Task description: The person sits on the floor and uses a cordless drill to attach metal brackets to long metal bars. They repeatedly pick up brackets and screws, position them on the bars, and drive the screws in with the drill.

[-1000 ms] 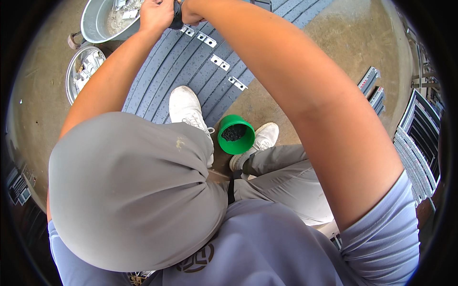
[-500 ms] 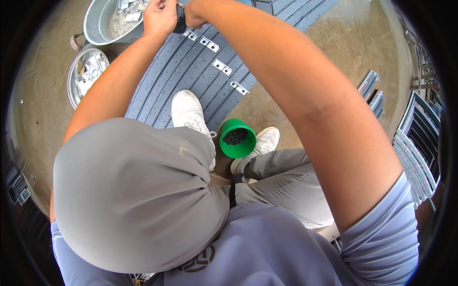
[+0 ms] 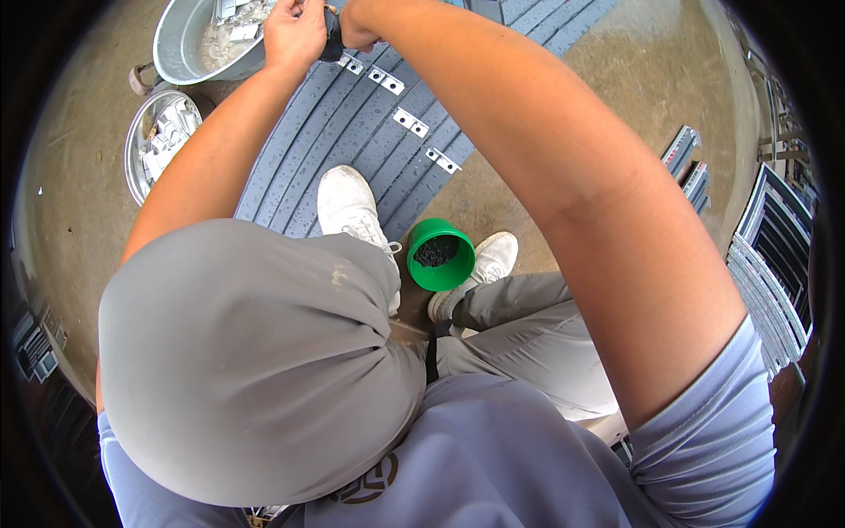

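Note:
At the top edge, both hands are close together over a stack of long dark grey slats. My left hand (image 3: 295, 33) has its fingers pinched near the edge; whatever is between them is too small to make out. Beside it, my right hand (image 3: 357, 28) is closed, partly hidden by its own forearm. A dark object (image 3: 332, 37) shows between the two hands, next to the right one, its kind unclear. Small white metal brackets with two dark holes, such as this bracket (image 3: 411, 122), lie in a slanting row across the grey slats (image 3: 304, 145).
A green bucket (image 3: 443, 280) with small black pieces stands between my shoes. At upper left are a large grey tub (image 3: 179, 62) and a smaller basin (image 3: 132, 163), both holding white metal parts. Metal profiles (image 3: 682, 150) and stacked frames (image 3: 770, 299) lie at right.
The hands hold nearly the same place at the top edge. The whole picture has shifted very slightly; the brackets, bucket and tubs look unchanged.

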Demonstrator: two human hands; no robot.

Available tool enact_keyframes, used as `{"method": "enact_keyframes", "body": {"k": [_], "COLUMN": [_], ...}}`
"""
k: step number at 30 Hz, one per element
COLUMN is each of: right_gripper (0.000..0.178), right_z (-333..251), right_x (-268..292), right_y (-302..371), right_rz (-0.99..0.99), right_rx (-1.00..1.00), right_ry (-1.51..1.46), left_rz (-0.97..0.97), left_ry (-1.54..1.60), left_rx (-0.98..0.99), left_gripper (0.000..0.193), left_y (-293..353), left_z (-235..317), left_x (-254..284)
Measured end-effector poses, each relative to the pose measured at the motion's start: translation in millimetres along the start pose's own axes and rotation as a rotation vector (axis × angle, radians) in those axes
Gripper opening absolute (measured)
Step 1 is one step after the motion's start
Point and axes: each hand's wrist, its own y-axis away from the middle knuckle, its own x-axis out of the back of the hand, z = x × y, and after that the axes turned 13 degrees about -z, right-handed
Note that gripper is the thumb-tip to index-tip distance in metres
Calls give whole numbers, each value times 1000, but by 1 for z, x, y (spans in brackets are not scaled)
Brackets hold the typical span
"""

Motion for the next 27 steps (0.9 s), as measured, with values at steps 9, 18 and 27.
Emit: {"method": "enact_keyframes", "body": {"k": [9,18,27], "right_gripper": [24,28,31], "right_z": [8,3,9], "right_x": [-3,-5,-9], "right_y": [-18,-3,2], "right_rz": [-66,118,102], "right_rx": [2,43,75], "right_ry": [-77,-44,-45], "left_rz": [-50,44,-21], "left_ry": [-37,-134,-106], "left_rx": [-21,1,86], "left_gripper": [12,15,15], "left_y": [-7,0,-6], "left_z": [2,4,7], "left_x": [-1,2,-1]}}
